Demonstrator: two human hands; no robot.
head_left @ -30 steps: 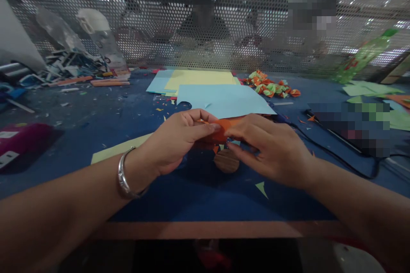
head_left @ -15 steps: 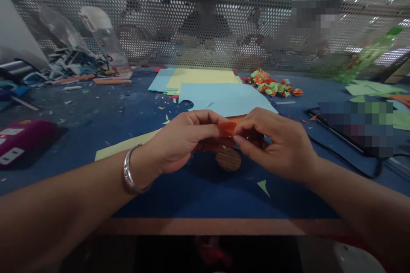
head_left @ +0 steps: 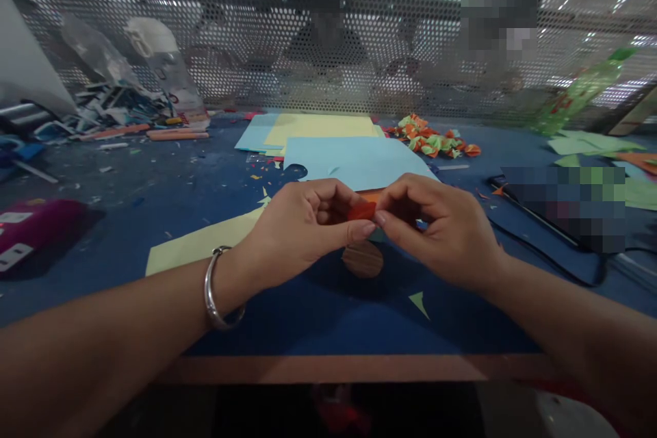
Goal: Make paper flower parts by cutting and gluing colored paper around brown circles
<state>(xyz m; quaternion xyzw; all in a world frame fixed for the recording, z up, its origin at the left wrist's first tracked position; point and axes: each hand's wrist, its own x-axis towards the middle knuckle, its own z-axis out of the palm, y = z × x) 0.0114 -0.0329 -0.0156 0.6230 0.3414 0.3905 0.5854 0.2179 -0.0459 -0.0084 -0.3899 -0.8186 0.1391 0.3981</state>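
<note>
Between my two hands is a small piece of orange paper (head_left: 361, 211), bent and pinched at the fingertips. My left hand (head_left: 302, 226), with a silver bangle on the wrist, is closed on its left side, thumb at the front. My right hand (head_left: 439, 226) pinches the right end between thumb and forefinger. Just below the fingers lies a round brown wood-grained disc (head_left: 363, 260) on the blue table (head_left: 328, 328). Another orange sheet shows partly behind the fingers. A pale green scrap (head_left: 419, 304) lies near my right hand, and a pale yellow strip (head_left: 200, 243) lies partly behind my left forearm.
Blue sheets (head_left: 354, 157) and yellow sheets (head_left: 323, 129) lie ahead. Crumpled orange and green paper pieces (head_left: 431, 138) are to their right. A phone (head_left: 554, 212) with a cable, a green bottle (head_left: 585, 92), a clear bottle (head_left: 174, 75) and a magenta power strip (head_left: 41, 226) stand around.
My left thumb has moved down and right across the orange paper, which now looks smaller and more curled. My right hand keeps its pinch. The view has shifted slightly.
</note>
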